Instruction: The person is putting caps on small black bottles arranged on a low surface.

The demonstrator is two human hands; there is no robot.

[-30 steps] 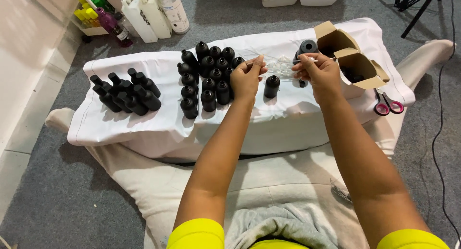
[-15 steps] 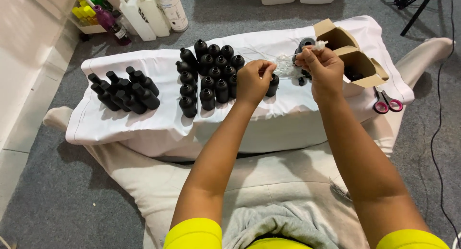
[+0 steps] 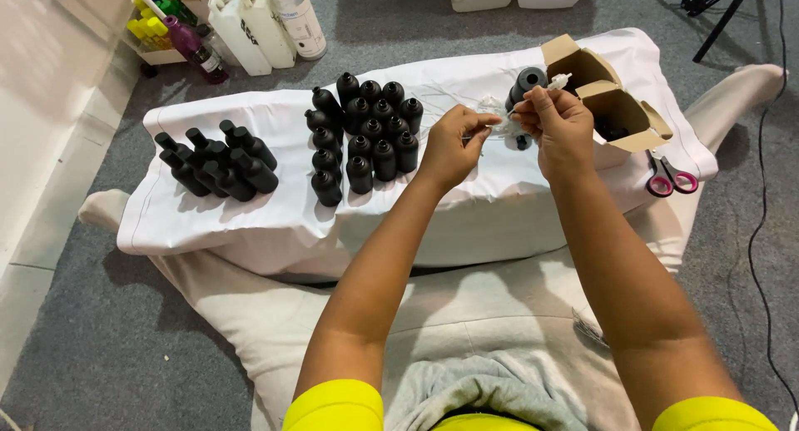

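Both hands are now lifting a little off the table and drawing closer together than a moment ago. The left hand [image 3: 449, 144] and right hand [image 3: 556, 125] are pinching a small clear plastic piece [image 3: 503, 125] between them, its long axis running left to right, just above the white cloth [image 3: 275, 223]. The right hand is also gripping a white-tipped dropper [image 3: 556, 81], pointing far and right toward the cardboard box [image 3: 632, 136]. Black bottles [image 3: 366, 136] are standing left of the left hand; scissors [image 3: 666, 177] are lying at the right.
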